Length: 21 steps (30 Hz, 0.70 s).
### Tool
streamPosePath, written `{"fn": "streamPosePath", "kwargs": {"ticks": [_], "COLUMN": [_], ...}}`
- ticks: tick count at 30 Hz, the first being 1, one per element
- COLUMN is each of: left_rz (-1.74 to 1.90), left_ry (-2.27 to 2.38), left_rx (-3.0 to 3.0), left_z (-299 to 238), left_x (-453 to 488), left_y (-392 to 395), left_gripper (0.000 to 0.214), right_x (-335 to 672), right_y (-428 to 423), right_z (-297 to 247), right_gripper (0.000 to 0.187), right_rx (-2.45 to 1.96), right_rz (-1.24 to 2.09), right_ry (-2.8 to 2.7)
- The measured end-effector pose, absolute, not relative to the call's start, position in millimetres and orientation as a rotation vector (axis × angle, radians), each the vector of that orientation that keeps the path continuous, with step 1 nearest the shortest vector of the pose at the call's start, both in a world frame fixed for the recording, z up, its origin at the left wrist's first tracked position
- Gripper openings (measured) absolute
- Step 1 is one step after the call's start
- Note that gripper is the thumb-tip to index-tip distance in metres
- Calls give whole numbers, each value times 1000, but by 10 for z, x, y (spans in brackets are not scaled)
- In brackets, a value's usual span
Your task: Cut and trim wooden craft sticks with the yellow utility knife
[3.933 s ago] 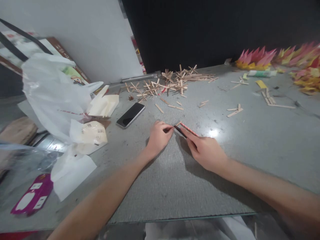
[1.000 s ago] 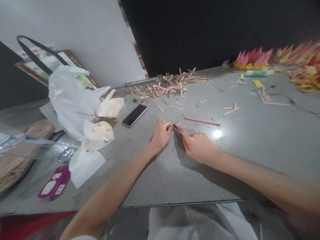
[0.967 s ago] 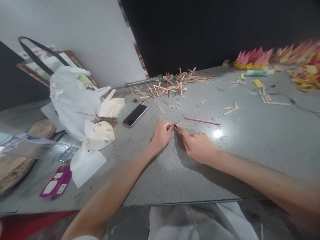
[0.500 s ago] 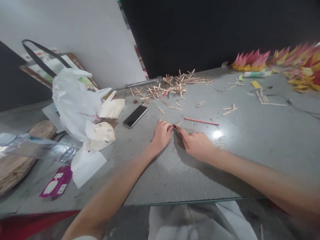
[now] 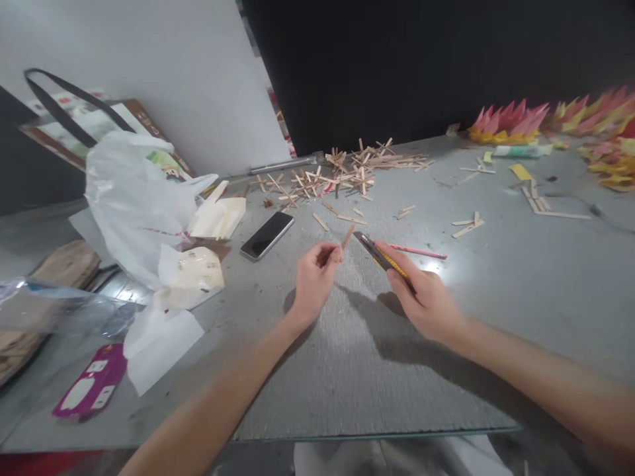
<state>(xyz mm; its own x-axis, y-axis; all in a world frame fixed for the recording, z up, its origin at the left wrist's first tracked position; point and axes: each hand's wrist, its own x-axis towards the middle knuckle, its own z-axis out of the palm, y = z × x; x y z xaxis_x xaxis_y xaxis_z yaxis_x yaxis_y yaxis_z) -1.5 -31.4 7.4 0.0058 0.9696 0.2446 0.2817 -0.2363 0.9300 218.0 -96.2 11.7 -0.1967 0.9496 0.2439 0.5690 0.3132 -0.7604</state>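
Note:
Between the thumb and fingers of my left hand [image 5: 316, 274] is a thin wooden stick [image 5: 349, 235], tilted up and away from me. My right hand [image 5: 429, 297] is closed around a utility knife [image 5: 384, 256] with a yellow and dark body. Its tip points up and left, a short way right of the stick, apart from it. Just behind the knife lies a red patterned pencil [image 5: 421, 252], partly covered by my right hand. Both hands are over the grey table [image 5: 317, 377].
A phone [image 5: 268, 235] lies left of my hands. Farther back is a pile of wooden sticks [image 5: 342, 173]. A white plastic bag [image 5: 131, 192], a clear bottle [image 5: 64, 307] and a purple packet [image 5: 92, 382] are at left. Pink and yellow paper petals [image 5: 510, 122] stand back right.
My hands have moved apart and lifted. The knife has come away to the right of the stick and now shows in full, and the stick points upward in my left hand.

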Motion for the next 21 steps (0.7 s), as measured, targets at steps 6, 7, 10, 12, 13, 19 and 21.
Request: {"fn": "streamPosePath", "kwargs": {"ticks": [6, 7, 10, 12, 13, 19, 21], "left_rz": [1277, 1282, 1292, 1307, 1313, 1335, 1335], "left_ry": [1190, 1178, 1155, 1155, 1156, 1127, 1137], "left_rx": [1451, 1447, 1423, 1403, 1393, 1368, 1375], "left_z": [143, 141, 136, 142, 149, 193, 196], "left_x": [38, 39, 44, 55, 62, 92, 96], "left_y": [-424, -429, -439, -450, -458, -497, -503], "left_gripper": [26, 27, 31, 31, 30, 26, 26], "right_x": [2185, 2187, 2190, 2191, 2192, 2202, 2205], "right_y": [-1015, -1018, -1022, -1024, -1024, -1031, -1036], "right_z": [86, 81, 62, 52, 49, 65, 69], "right_gripper": [54, 55, 55, 54, 53, 50, 50], "right_rx": [-1228, -1227, -1220, -1202, -1190, -1156, -1146], "right_rz": [760, 770, 802, 811, 813, 848, 862], "right_ry": [-1865, -1864, -1853, -1850, -1850, -1845, -1836]}}
